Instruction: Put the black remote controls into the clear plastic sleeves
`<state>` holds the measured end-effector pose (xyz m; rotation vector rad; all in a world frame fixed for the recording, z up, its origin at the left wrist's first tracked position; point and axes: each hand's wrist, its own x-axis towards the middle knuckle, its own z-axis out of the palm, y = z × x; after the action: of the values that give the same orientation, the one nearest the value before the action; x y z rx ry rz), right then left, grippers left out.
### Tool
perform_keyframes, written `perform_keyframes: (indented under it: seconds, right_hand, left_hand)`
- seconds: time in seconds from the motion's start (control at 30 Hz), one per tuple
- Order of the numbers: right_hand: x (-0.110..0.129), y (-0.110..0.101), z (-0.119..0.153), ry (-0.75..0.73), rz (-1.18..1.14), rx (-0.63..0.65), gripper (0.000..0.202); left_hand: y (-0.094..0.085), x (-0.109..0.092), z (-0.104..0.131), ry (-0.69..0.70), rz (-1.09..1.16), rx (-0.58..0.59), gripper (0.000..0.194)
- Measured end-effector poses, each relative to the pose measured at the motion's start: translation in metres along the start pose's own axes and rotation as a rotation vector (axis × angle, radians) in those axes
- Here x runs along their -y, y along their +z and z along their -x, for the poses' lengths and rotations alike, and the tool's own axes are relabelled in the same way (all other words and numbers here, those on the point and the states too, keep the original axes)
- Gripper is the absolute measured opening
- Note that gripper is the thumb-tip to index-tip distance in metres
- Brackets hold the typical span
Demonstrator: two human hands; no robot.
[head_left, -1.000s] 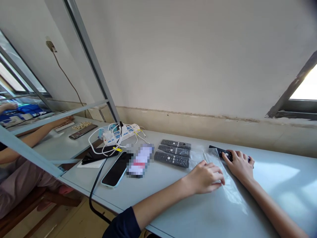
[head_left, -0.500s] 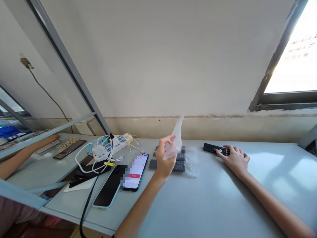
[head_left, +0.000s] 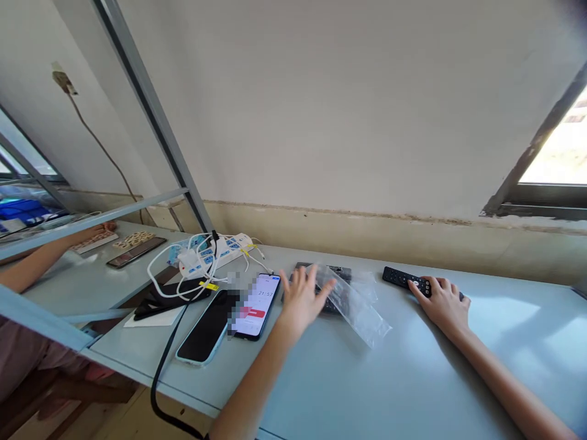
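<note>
My left hand [head_left: 302, 300] has its fingers spread over a group of dark remotes [head_left: 346, 274]. A clear plastic bag [head_left: 360, 315] lies slanted across them, its upper end by my left fingers. More clear plastic [head_left: 365, 285] shows behind it. My left hand covers part of the remotes, so their number is hard to tell. On the right, my right hand [head_left: 444, 304] rests on the near end of a black remote [head_left: 395, 276], which lies on the table, its fingers partly covering the buttons.
Two phones [head_left: 208, 330] [head_left: 263, 296] lie left of my left arm. Behind them are a white power strip [head_left: 224, 250], tangled cables and a black pouch [head_left: 156, 300]. A metal frame [head_left: 160, 116] stands at left; beyond it is another person's arm [head_left: 46, 260].
My left hand has let go of the raised plastic bag, which now lies over the remotes, and its fingers have spread. The view has shifted slightly. My right hand stays at the remote.
</note>
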<state>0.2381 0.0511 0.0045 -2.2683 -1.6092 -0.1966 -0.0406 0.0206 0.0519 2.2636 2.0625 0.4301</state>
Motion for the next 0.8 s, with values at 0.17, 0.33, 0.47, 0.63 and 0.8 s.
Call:
perform_keyframes:
  seconds: [0.17,0.33,0.47,0.63,0.8]
  right_hand:
    - [0.001,0.000,-0.001,0.021,-0.007,0.009,0.043]
    - [0.006,-0.006,-0.001,0.034,-0.035,0.037,0.047]
    - [0.013,-0.014,0.001,0.061,-0.040,0.088,0.052]
    - [0.018,-0.019,0.004,0.041,-0.026,0.110,0.057]
    - [-0.016,0.019,-0.016,-0.040,0.058,-0.015,0.050]
  left_hand:
    - [-0.023,0.042,-0.009,-0.692,0.014,0.032,0.069]
    - [-0.027,0.067,-0.009,-0.850,0.193,0.122,0.075]
    - [-0.019,0.067,-0.011,-0.801,0.131,0.026,0.074]
    - [-0.007,0.043,-0.016,-0.094,0.115,-0.168,0.056]
    - [0.009,-0.005,0.001,0.631,0.023,-0.178,0.032]
